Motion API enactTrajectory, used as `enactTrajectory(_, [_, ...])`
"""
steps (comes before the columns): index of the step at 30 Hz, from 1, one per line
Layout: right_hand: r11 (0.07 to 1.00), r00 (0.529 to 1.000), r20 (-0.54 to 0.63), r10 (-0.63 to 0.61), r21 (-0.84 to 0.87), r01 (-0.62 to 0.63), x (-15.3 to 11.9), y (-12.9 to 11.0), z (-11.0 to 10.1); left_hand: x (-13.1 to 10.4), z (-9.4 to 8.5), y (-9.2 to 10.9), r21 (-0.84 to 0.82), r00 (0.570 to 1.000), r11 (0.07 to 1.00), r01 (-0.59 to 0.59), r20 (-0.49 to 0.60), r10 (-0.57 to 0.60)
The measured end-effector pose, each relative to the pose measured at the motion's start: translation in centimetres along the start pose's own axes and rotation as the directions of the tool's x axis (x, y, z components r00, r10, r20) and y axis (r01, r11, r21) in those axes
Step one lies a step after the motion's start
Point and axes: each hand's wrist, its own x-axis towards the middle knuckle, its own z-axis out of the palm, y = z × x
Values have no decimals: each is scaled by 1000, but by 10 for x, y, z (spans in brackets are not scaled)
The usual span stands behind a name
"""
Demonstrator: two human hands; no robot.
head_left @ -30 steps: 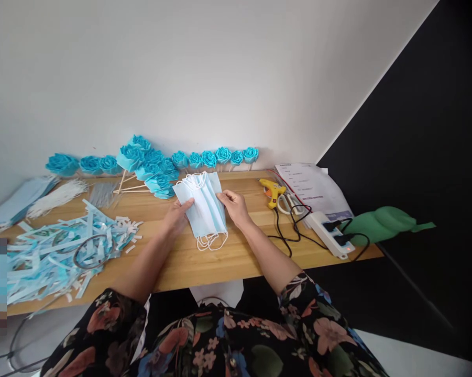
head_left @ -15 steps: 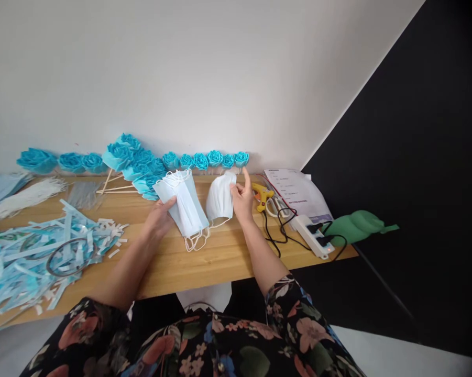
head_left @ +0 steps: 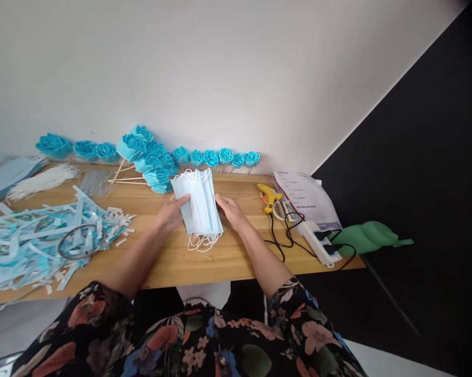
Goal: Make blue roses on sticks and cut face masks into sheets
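Over the table (head_left: 173, 268), my left hand (head_left: 170, 213) and right hand (head_left: 230, 210) are gripping opposite sides of the mask stack (head_left: 201, 207), probably keeping its layers aligned, lower ear loops (head_left: 202, 244) dangling free.

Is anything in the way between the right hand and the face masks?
No, I see nothing in the way. The right hand is at the edge of the face masks, and the left hand holds them.

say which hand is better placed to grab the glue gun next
Probably the right hand: it is nearer the glue gun, on that side of the masks; the left hand must reach past them.
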Motion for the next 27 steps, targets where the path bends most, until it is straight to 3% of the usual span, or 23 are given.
enactTrajectory(6, [990, 994, -81, -68, -127, 58, 3, 0, -3, 1, 1, -2, 29, 999, 999, 31, -27, -31])
enactTrajectory(13, [987, 965, -224, -138, -111, 116, 8, 9, -4, 1, 2, -2, 45, 999, 999, 28, -18, -28])
enactTrajectory(17, [988, 937, -315, -151, -62, 139, 13, 10, -6, 3, -1, -1, 27, 997, 1000, 7, -78, -5])
enactTrajectory(21, [981, 901, -391, -191, -57, 183, 15, 5, -17, 4, -3, 1, -5, 996, 1000, -14, -90, 14])
enactTrajectory(27, [884, 770, -505, -389, -439, 158, 11, -12, -46, 0, 1, 8, -76, 999, 997, -30, -21, 28])
